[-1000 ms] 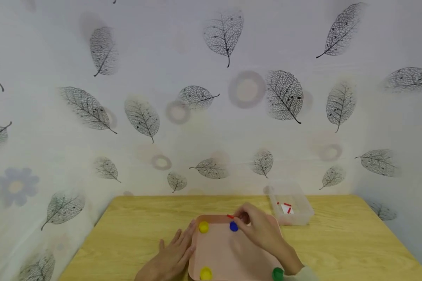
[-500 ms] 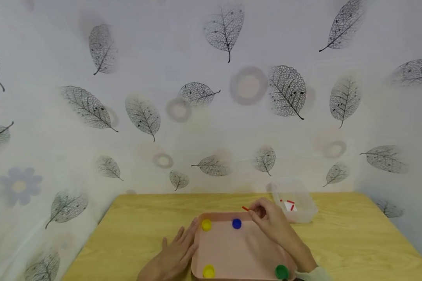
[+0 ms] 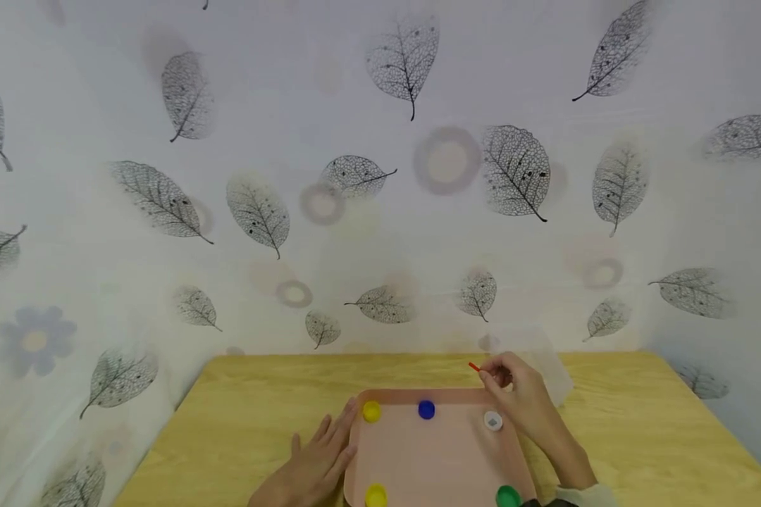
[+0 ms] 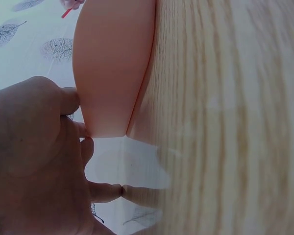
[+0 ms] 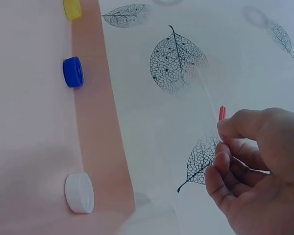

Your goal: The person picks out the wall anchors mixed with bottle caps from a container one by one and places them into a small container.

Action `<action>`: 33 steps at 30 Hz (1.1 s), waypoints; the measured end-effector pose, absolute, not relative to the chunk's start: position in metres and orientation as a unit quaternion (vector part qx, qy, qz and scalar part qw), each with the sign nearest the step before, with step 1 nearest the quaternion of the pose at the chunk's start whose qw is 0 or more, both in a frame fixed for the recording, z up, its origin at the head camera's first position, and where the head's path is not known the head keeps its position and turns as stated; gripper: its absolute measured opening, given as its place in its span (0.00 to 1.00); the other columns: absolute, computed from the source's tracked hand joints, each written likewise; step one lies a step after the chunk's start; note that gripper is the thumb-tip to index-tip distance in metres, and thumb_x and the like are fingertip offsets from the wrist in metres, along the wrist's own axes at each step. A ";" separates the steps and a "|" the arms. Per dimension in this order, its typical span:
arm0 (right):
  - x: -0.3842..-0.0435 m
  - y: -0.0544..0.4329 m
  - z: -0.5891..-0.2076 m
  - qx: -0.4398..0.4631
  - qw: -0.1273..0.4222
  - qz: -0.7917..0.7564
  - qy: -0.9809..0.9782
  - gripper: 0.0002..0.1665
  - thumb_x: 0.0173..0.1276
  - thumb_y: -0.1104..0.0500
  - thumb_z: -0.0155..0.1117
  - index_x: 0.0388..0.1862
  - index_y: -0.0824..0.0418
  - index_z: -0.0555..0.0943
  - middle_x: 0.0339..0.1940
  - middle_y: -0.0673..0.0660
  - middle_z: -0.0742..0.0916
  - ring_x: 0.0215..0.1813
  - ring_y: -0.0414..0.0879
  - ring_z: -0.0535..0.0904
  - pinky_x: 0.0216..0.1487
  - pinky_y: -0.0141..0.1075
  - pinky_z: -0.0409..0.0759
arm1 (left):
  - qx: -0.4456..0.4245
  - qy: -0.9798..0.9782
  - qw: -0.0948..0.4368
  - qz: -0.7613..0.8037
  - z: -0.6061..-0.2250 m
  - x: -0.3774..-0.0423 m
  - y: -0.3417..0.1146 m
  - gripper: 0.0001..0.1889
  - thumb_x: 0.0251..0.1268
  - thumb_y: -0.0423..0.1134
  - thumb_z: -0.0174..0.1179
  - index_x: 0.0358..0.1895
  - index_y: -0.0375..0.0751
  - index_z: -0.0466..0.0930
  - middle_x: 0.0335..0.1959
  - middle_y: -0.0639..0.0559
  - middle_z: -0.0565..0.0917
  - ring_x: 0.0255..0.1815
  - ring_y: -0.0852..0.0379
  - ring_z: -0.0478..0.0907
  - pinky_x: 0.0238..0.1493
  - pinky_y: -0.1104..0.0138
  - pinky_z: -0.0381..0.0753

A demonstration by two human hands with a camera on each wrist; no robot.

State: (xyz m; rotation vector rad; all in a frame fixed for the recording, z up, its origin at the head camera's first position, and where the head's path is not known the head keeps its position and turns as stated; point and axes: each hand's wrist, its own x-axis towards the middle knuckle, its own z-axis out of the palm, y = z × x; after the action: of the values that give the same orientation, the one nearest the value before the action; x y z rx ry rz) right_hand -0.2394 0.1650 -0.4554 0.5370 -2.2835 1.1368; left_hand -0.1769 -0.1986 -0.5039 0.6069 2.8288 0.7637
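My right hand [image 3: 521, 394] pinches a short red stick [image 3: 474, 367] between thumb and fingertips, above the far right corner of a pink tray [image 3: 418, 458]. In the right wrist view the red stick [image 5: 222, 113] pokes up past the thumb. Below that hand, a white bottle cap [image 3: 492, 421] sits in the tray's far right corner. A blue cap [image 3: 426, 409] lies along the far side, a yellow cap [image 3: 371, 411] in the far left corner. Another yellow cap [image 3: 376, 495] and a green cap [image 3: 508, 496] are at the near corners. My left hand [image 3: 313, 458] rests with straight fingers against the tray's left wall.
A clear plastic box [image 3: 553, 373] stands behind the tray on the right, partly hidden by my right hand. The wooden table [image 3: 241, 394] runs back to a wall covering [image 3: 380, 232] printed with leaves.
My right hand has moved right with the red stick, from above the blue cap to the far right corner, uncovering the white cap and hiding the box's contents. The left hand stays put.
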 end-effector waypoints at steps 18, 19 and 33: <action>-0.250 0.198 -0.464 0.176 0.331 0.371 -0.849 0.09 0.62 0.73 0.73 0.37 0.64 0.83 0.29 0.48 0.81 0.30 0.36 0.73 0.30 0.29 0.75 | 0.199 0.943 0.078 0.255 -0.503 -0.175 -0.201 0.33 0.86 0.58 0.32 0.85 0.56 0.37 0.85 0.54 0.42 0.80 0.31 0.49 0.56 0.14 0.37; -0.251 0.200 -0.463 0.174 0.333 0.369 -0.850 0.09 0.62 0.73 0.73 0.37 0.64 0.84 0.29 0.49 0.81 0.30 0.36 0.74 0.30 0.30 0.76 | 0.198 0.944 0.078 0.252 -0.503 -0.176 -0.201 0.34 0.86 0.59 0.32 0.85 0.56 0.36 0.85 0.54 0.43 0.80 0.31 0.49 0.56 0.15 0.37; -0.256 0.222 -0.473 0.121 0.327 0.354 -0.868 0.08 0.60 0.73 0.74 0.34 0.65 0.83 0.27 0.50 0.82 0.29 0.34 0.73 0.30 0.28 0.76 | 0.202 0.941 0.086 0.257 -0.500 -0.175 -0.203 0.33 0.86 0.57 0.33 0.85 0.54 0.37 0.85 0.52 0.46 0.80 0.29 0.51 0.55 0.14 0.39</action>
State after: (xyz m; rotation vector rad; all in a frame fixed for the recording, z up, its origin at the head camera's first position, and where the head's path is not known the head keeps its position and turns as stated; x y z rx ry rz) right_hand -0.2561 0.2215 -0.4732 0.3182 -2.2732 0.9272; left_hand -0.1749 -0.2030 -0.5002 0.6024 2.8053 0.7676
